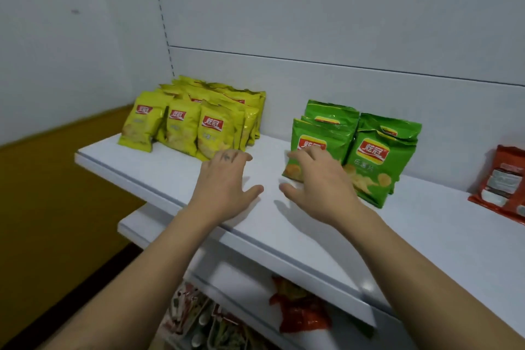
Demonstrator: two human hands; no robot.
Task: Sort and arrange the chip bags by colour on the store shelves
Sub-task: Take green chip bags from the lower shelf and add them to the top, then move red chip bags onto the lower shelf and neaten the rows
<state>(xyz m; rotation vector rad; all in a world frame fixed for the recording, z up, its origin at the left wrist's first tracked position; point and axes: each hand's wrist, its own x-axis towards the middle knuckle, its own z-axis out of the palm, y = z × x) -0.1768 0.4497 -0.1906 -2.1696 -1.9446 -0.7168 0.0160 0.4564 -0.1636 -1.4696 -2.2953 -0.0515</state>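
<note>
Several yellow chip bags (pixel 196 119) stand in rows at the left end of the white top shelf (pixel 159 179). A group of green chip bags (pixel 375 150) stands upright right of the middle. My left hand (pixel 224 182) hovers open over the bare shelf between the two groups, fingers spread, just in front of the nearest yellow bag. My right hand (pixel 318 182) is open too, its fingers reaching the front left green bag (pixel 309 148); whether they touch it is unclear. Neither hand holds anything.
A red chip bag (pixel 502 182) leans at the right edge of the top shelf. Below, lower shelves hold a red bag (pixel 301 312) and several mixed packets (pixel 199 321). White back panel behind, wall and brown floor to the left.
</note>
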